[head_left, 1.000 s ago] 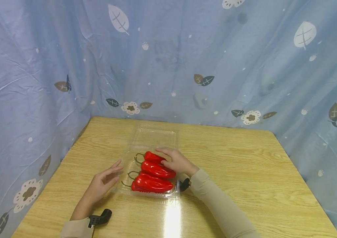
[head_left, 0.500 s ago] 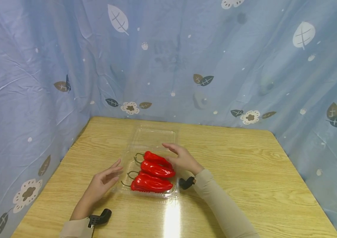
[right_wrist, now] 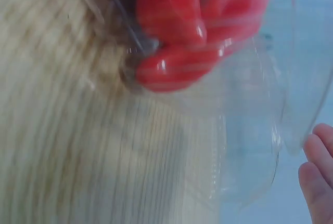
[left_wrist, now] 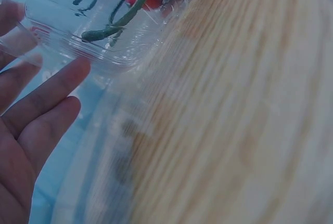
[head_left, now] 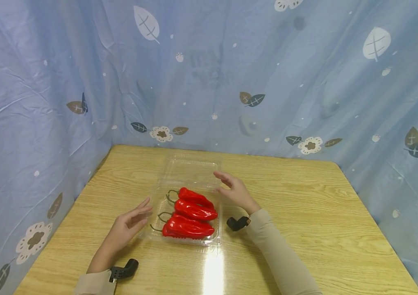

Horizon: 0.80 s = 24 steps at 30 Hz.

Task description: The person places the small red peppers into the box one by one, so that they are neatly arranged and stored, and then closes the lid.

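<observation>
Several red peppers (head_left: 192,211) with curved green stems lie side by side in a clear plastic clamshell box (head_left: 179,241). The box's transparent lid (head_left: 192,170) is folded back on the table behind it. My left hand (head_left: 126,227) stays at the box's left side, fingers spread and relaxed; in the left wrist view its fingertips are right at the clear wall, near the green stems (left_wrist: 127,18). My right hand (head_left: 236,192) hovers at the box's right back corner, fingers apart and holding nothing. In the right wrist view the pepper tips (right_wrist: 177,68) show through the plastic.
The box stands on a wood-grain table (head_left: 286,196), left of its middle. A blue curtain (head_left: 209,82) with leaf and flower prints hangs behind and along both sides. Each wrist wears a black camera mount, such as the one on the left (head_left: 125,270).
My right hand has let go of the rearmost pepper and drawn away to the right, off the peppers. The left hand and the box keep their places.
</observation>
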Each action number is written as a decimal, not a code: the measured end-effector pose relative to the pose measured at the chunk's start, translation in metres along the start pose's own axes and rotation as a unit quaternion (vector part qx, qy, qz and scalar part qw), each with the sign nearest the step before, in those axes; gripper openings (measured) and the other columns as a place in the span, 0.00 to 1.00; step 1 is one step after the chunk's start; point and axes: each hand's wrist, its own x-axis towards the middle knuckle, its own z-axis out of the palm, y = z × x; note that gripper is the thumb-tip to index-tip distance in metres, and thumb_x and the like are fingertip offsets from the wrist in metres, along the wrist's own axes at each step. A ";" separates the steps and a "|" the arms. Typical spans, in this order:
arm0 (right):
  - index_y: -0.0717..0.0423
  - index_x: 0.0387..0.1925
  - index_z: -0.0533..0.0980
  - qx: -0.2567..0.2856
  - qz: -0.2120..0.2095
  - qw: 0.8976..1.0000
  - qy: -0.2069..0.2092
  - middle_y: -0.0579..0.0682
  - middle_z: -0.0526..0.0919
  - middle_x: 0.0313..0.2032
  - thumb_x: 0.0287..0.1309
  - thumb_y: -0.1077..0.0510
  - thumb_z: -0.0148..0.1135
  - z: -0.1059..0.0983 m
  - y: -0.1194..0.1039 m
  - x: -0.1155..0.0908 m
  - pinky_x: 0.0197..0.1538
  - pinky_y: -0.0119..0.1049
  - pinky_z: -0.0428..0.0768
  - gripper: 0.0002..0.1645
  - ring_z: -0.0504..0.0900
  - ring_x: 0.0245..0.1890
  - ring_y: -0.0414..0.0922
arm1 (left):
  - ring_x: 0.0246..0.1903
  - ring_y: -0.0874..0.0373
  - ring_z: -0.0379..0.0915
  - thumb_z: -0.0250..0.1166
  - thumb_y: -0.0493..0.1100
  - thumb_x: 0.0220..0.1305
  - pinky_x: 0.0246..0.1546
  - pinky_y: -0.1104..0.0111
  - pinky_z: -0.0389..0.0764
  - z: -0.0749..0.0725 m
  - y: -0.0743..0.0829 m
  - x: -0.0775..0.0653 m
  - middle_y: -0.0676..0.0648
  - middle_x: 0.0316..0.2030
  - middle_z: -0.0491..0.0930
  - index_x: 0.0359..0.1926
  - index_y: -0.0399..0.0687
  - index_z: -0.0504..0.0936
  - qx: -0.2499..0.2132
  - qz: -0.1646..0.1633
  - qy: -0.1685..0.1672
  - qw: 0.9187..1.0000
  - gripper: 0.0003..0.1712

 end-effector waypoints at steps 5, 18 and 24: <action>0.73 0.62 0.64 0.020 0.016 0.999 0.021 0.69 0.68 0.62 0.60 0.68 0.58 -0.008 0.003 0.000 0.67 0.52 0.67 0.29 0.67 0.63 0.62 | 0.55 0.65 0.74 0.56 0.25 0.63 0.53 0.81 0.75 0.000 0.000 0.000 0.27 0.66 0.58 0.56 0.23 0.71 0.000 0.000 0.001 1.000 0.20; 0.62 0.66 0.64 0.068 0.141 0.986 0.060 0.61 0.67 0.65 0.63 0.61 0.57 -0.012 0.044 0.009 0.68 0.50 0.67 0.30 0.66 0.66 0.55 | 0.55 0.64 0.74 0.56 0.24 0.62 0.53 0.81 0.75 0.000 0.001 0.000 0.26 0.65 0.58 0.56 0.22 0.71 0.003 0.011 0.002 1.000 0.20; 0.63 0.67 0.62 0.080 0.174 0.980 0.050 0.59 0.67 0.66 0.66 0.57 0.55 -0.012 0.053 0.017 0.67 0.49 0.69 0.31 0.65 0.66 0.54 | 0.55 0.64 0.74 0.55 0.25 0.63 0.53 0.81 0.76 0.001 0.001 0.000 0.26 0.65 0.57 0.56 0.21 0.71 -0.008 0.014 -0.002 1.000 0.19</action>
